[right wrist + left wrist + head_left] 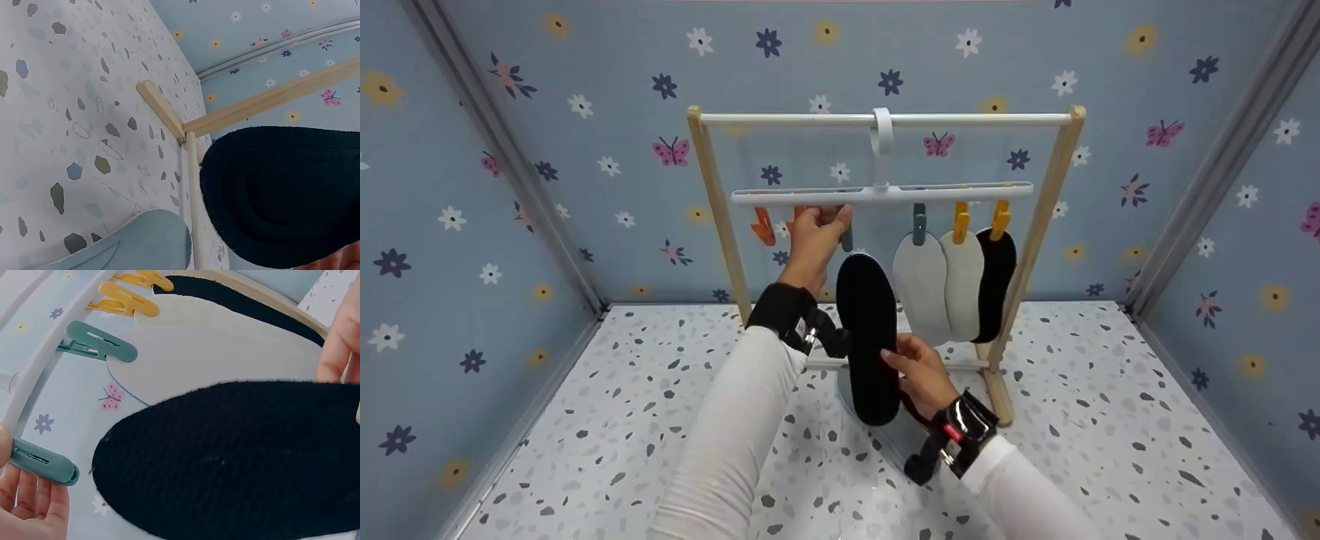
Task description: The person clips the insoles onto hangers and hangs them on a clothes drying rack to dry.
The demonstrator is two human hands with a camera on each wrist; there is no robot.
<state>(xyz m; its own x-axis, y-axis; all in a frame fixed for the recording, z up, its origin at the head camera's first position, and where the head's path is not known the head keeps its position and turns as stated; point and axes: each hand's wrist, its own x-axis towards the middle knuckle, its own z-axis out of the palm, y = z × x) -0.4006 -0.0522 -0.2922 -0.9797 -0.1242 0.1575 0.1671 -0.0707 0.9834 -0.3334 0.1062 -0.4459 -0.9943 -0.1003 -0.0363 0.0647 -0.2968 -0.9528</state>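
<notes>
One wooden-framed rack [713, 187], bearing one white hanger [810, 197]; one black insole [870, 337], below left hand [813, 244], pinched at its edge by right hand [924, 375]; one green clip [45, 464], near insole's upper tip, gripped by left hand.

Head: high, forward-down
Left wrist: close, across clothespins [125, 352]
Right wrist: close, toward rack foot [160, 109]
All 3 share: black insole [868, 337]

My white long sleeves [750, 412], creased along the forearms, end just behind my bare hands. A broad, matte black band [777, 305] circles the wrist behind my left hand [814, 251]; behind my right hand [924, 375] sits a glossy black band [973, 422] with a red mark [952, 432]. Each carries a rounded black attachment with silvery metal.
</notes>
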